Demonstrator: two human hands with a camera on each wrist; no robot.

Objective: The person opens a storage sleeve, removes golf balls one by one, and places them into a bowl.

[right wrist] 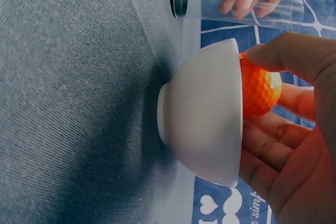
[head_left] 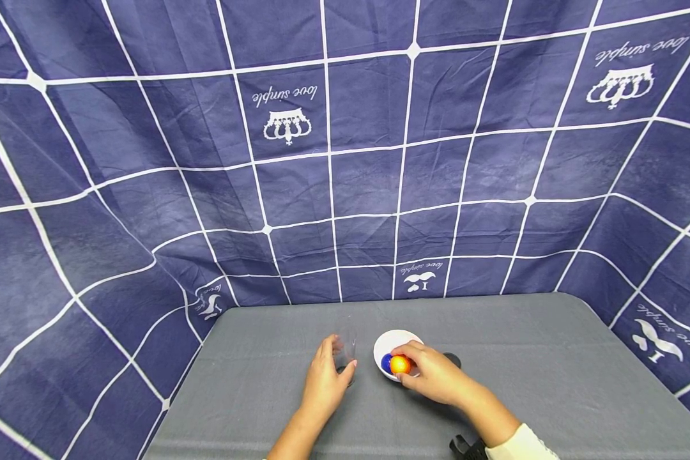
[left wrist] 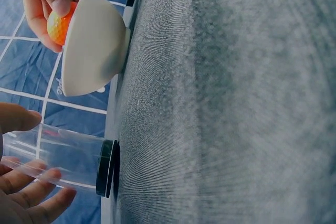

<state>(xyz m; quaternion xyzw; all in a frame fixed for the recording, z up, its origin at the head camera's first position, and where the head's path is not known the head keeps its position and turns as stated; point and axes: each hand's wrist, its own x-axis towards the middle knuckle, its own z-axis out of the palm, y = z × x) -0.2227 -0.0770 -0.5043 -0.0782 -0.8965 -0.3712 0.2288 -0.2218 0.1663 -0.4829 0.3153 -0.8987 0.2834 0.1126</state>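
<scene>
Our 2 hands work close together at the near middle of the grey surface (head_left: 552, 358). On the left, our left hand (head_left: 324, 382) wraps loosely around a clear plastic tube (head_left: 346, 353) that stands upright on its black base; in the left wrist view the thumb lies on one side of the tube (left wrist: 58, 156) and the fingers (left wrist: 39, 195) curve around the other side. We cannot tell from these views how firmly the fingers press the clear wall.

Just to the right of the tube stands a small white bowl (head_left: 392, 340) on its foot, near the tube but apart from it. Our right hand (head_left: 434, 377) reaches over the bowl's rim and pinches an orange ball (head_left: 400, 365) between thumb and fingertips. In the right wrist view the dimpled orange ball (right wrist: 258, 85) sits at the mouth of the bowl (right wrist: 207, 114), with the thumb on top and the fingers below it. A blue ball (head_left: 386, 363) lies inside the bowl, touching the orange one on its left.

Behind the right hand a small dark round object (head_left: 453, 360) rests on the surface; we cannot tell what it is. A navy cloth with white grid lines (head_left: 345, 160) hangs around the surface on 3 sides.
</scene>
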